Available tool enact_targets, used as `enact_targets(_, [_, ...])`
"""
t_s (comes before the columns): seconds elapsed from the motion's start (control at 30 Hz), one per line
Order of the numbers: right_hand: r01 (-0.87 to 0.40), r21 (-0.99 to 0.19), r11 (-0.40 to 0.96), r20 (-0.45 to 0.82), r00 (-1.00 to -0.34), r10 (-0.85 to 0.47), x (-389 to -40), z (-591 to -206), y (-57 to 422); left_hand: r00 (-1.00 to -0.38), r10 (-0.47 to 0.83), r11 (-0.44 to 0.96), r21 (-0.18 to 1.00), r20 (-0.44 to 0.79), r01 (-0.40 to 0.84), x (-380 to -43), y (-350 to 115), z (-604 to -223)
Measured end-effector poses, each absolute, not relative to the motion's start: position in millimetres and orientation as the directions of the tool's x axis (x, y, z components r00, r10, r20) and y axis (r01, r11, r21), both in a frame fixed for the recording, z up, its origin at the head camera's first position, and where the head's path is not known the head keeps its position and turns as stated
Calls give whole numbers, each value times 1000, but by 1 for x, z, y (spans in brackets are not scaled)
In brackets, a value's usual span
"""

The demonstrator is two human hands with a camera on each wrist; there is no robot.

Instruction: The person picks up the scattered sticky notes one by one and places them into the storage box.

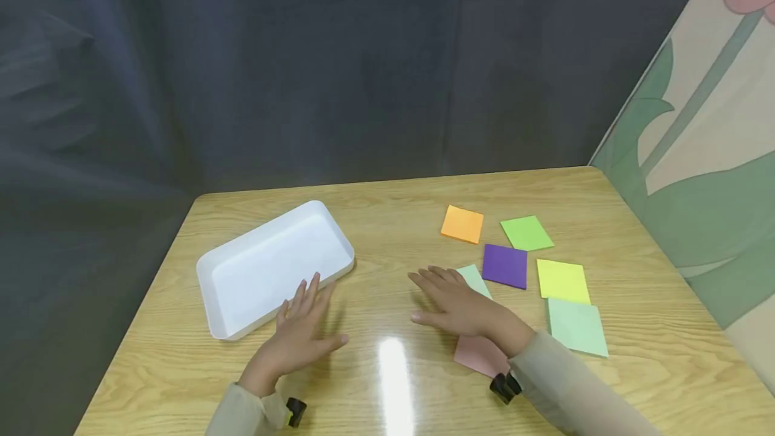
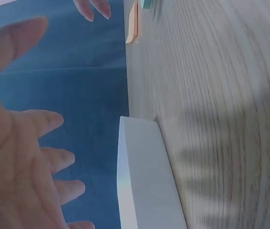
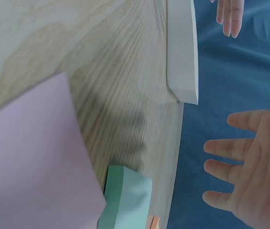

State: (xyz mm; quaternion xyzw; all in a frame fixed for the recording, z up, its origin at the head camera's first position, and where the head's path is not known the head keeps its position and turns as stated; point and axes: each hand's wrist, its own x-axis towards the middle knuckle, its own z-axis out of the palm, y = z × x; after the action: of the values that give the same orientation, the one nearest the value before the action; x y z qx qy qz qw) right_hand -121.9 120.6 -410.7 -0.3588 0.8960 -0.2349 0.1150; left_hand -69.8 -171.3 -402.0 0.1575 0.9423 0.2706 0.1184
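The left hand point(image 1: 295, 344) and right hand point(image 1: 454, 303) have fingers spread, holding nothing. The white tray point(image 1: 272, 264) sits at the left hand's eleven o'clock. Sticky notes point(image 1: 505, 266) lie at the right's twelve to five, all outside the tray; handling seems not yet begun.

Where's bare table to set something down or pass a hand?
Bare table runs between the tray and orange pad, and between the left hand and right hand. Another patch lies between the yellow pad and the table's right edge. Crowded: around the purple pad, with the lime pad and yellow pad close by.
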Motion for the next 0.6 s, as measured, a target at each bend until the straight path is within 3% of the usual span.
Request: enact_targets(0.6, [-549,-549,630,-87,-712,-697,-142,-414,98,-980,171,828,554,-106,84,-69,-196,-408])
